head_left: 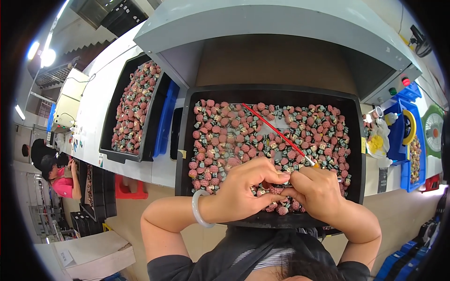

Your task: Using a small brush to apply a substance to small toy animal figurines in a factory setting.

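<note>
My left hand (pixel 246 189), with a pale bangle on its wrist, pinches a small pink bumpy figurine (pixel 275 189) over the near side of a black tray (pixel 187 136). Bent fingers of my right hand (pixel 318 191) close in on the same piece from the other side. The fingers cover most of it. A thin red-handled brush (pixel 276 132) slants across the tray, its pale collar and yellowish tip beside my right knuckles. Whether my right hand also grips the brush, I cannot tell. Many pink and grey-green figurines (pixel 323 124) lie in the tray.
A grey hood-like box (pixel 281 21) stands behind the tray. At left is another black tray (pixel 105 136) of figurines, beside a blue bin (pixel 166 119). A blue crate (pixel 398 133), yellow ring (pixel 410 127) and green fan (pixel 433 124) sit at right. Another person (pixel 63 182) works far left.
</note>
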The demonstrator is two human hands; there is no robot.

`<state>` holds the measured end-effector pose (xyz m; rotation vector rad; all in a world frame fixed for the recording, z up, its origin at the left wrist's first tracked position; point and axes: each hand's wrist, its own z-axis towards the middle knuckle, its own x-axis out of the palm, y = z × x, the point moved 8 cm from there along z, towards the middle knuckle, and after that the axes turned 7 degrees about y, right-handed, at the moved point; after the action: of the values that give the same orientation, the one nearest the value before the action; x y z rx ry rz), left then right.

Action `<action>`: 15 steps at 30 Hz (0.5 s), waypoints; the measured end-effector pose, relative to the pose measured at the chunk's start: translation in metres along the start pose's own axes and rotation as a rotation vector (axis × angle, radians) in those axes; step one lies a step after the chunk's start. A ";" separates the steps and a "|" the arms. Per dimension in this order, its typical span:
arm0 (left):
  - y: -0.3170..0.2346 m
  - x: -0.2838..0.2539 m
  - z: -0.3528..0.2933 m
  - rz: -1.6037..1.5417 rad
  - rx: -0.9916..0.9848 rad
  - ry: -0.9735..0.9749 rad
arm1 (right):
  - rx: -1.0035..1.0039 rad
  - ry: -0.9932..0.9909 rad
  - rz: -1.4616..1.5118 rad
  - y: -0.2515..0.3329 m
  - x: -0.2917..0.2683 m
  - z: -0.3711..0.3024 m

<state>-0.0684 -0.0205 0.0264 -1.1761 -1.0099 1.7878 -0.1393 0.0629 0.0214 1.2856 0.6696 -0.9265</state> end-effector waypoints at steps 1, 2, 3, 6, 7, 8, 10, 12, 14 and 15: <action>0.000 0.000 0.000 -0.001 -0.001 0.002 | 0.002 0.000 0.001 0.000 0.000 0.000; -0.001 0.000 0.000 -0.004 0.010 0.001 | -0.006 -0.003 -0.015 0.001 -0.001 -0.001; -0.002 0.000 0.000 -0.007 0.022 0.001 | -0.014 -0.006 -0.031 0.002 -0.001 -0.001; 0.003 0.001 -0.002 -0.043 -0.017 0.017 | -0.040 -0.016 -0.061 0.004 -0.004 -0.001; 0.004 0.001 -0.002 -0.044 -0.017 0.019 | -0.038 -0.016 -0.061 0.004 -0.003 -0.001; 0.004 0.001 -0.002 -0.066 -0.017 0.020 | -0.035 -0.033 -0.051 0.004 -0.004 0.000; 0.004 0.002 -0.003 -0.091 -0.016 0.023 | -0.029 -0.050 -0.041 0.003 -0.005 -0.001; 0.010 0.003 -0.004 -0.187 -0.067 0.020 | -0.067 -0.067 -0.057 0.005 -0.007 -0.002; 0.008 0.002 -0.003 -0.163 -0.045 0.043 | -0.088 -0.063 -0.059 0.006 -0.010 -0.001; 0.006 0.003 -0.002 -0.138 -0.021 0.064 | -0.110 -0.060 -0.063 0.008 -0.011 -0.001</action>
<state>-0.0680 -0.0199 0.0193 -1.1409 -1.0483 1.6256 -0.1375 0.0662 0.0343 1.1403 0.7080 -0.9627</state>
